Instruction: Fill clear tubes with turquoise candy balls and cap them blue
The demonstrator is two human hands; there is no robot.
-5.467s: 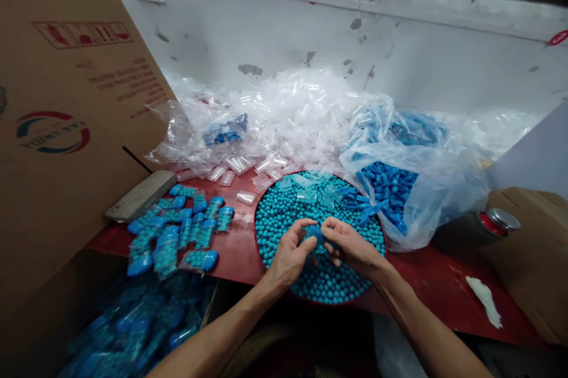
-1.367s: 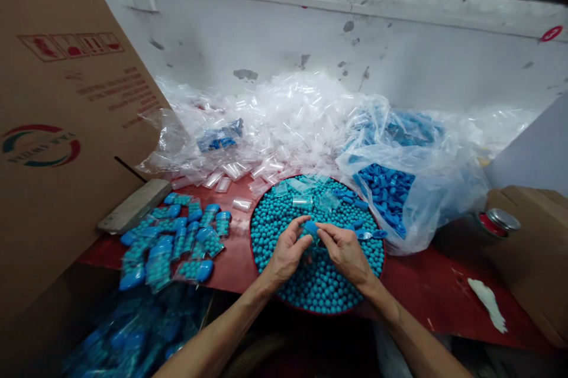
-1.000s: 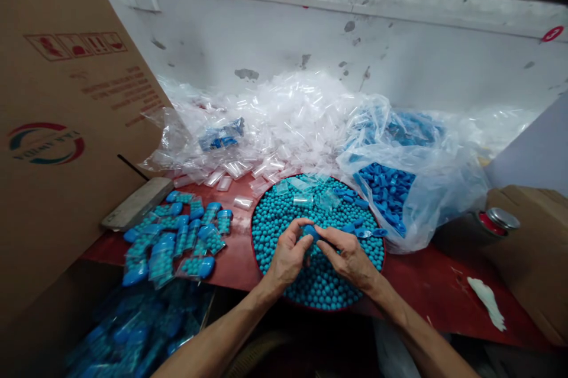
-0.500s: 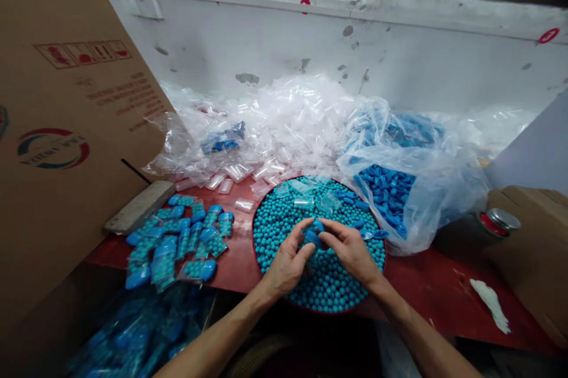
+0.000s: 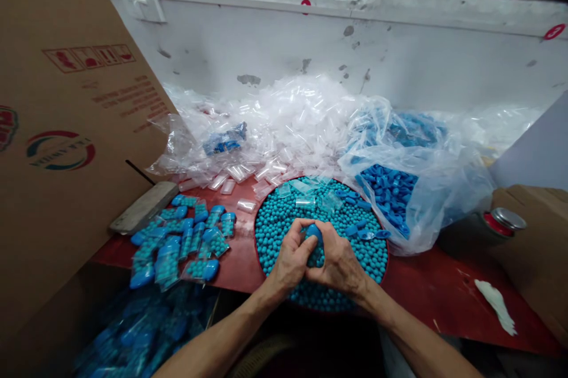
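Both hands are bunched together over the middle of the round tray (image 5: pixel 261 248), which is heaped with small turquoise beads (image 5: pixel 284 224). The left hand (image 5: pixel 290 259) and right hand (image 5: pixel 337 261) are pressed against each other, fingers curled in, pinching a small clear tube of beads with a blue cap (image 5: pixel 313 232). The rounded, glossy cap pokes out on top between the thumbs; the tube under it is mostly hidden by the fingers, just some beads showing through.

The tray sits near the front edge of the red table (image 5: pixel 444 289), about in the middle. Left of it, toward the front left corner, is a scattered bunch of finished capped tubes (image 5: pixel 181 239), well apart from the hands. A grey flat block (image 5: pixel 144 207) lies just behind those, against the big cardboard box (image 5: pixel 62 129) standing over the left edge. Along the back edge there's a big heap of empty clear tubes (image 5: pixel 284 123), some spilling onto the far rim of the tray. To the right, an open plastic bag of loose blue caps (image 5: pixel 388 189) slumps against the tray, a few caps lying on the beads. Further right, a metal can (image 5: pixel 499 221) and a white scrap (image 5: pixel 494 304) near the front right corner.
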